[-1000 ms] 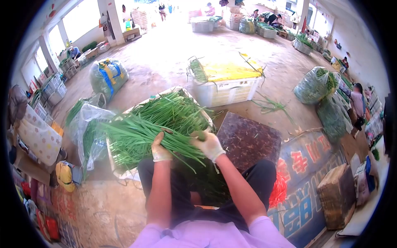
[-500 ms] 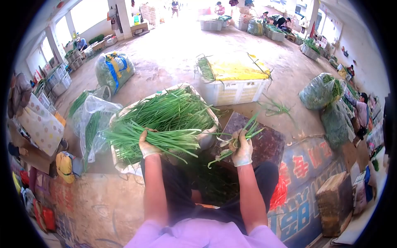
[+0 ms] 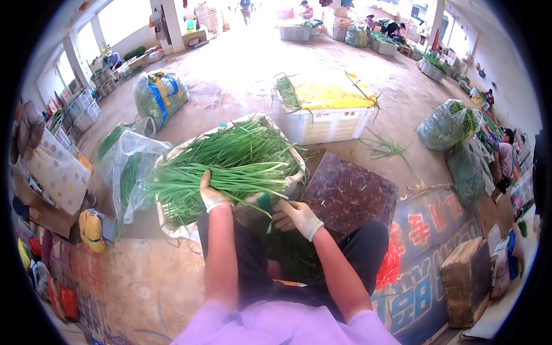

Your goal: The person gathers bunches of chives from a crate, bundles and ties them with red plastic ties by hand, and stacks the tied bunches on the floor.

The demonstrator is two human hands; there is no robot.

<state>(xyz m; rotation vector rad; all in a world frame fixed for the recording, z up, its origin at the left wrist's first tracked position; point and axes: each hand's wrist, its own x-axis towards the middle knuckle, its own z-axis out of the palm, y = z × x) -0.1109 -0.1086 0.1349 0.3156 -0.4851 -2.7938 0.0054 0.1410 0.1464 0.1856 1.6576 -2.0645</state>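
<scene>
My left hand (image 3: 214,192), in a pale glove with bare fingertips, is closed around a bunch of chives (image 3: 253,175). Their pale cut ends point right and the green leaves fan out left. Beneath the bunch, more chives (image 3: 230,144) fill a white plastic crate (image 3: 162,221) in front of my knees. My right hand (image 3: 296,218), gloved the same way, is beside the crate's near right corner, below the pale ends. Its fingers are curled together near a drooping green stalk; whether they pinch it is hard to make out.
A dark board (image 3: 351,192) lies right of the crate. Beyond stands a white crate with a yellow cover (image 3: 336,100). Plastic bags of greens (image 3: 131,172) are at left, stuffed sacks (image 3: 445,126) at right. Red plastic strands (image 3: 390,264) hang by my right knee.
My right hand has come left from over the dark board to the bunch. The loose stalks it held no longer show in it. My left hand shifted slightly right with the bunch.
</scene>
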